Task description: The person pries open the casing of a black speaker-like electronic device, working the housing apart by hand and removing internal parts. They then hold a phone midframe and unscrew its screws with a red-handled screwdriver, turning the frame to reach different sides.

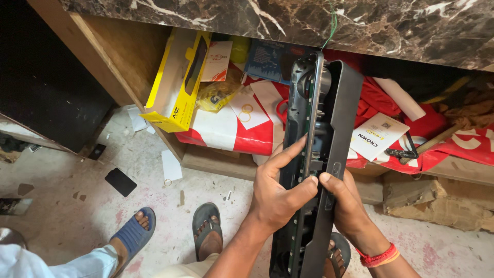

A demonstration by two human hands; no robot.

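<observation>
— Hands first, what have they got?
— Left hand (275, 193) and right hand (347, 203) both grip a long dark speaker bar (321, 154), held upright between them, top end up near the marble desk (309, 20) edge. Casing is split open along its length, a green board edge showing in the gap.
— Fingers?
— Left fingers (290, 152) clamped on the front half, thumb at the seam. Right fingers (329, 180) clamped on the back shell, thumb pressed at the seam too. A red thread band (380, 256) sits on the right wrist.
— Around it?
— Behind, a wooden shelf (216, 159) under the desk, full of clutter: yellow box (177, 87) leaning at the left, red and white bag (231, 131), white booklet (378, 135), a hammer (432, 141) to the right.
— Floor?
— Dusty floor (77, 206) with paper scraps and a small black piece (121, 181). Feet in sandals below: a blue one (134, 234), a grey one (207, 226), another part-hidden behind the bar's lower end.
</observation>
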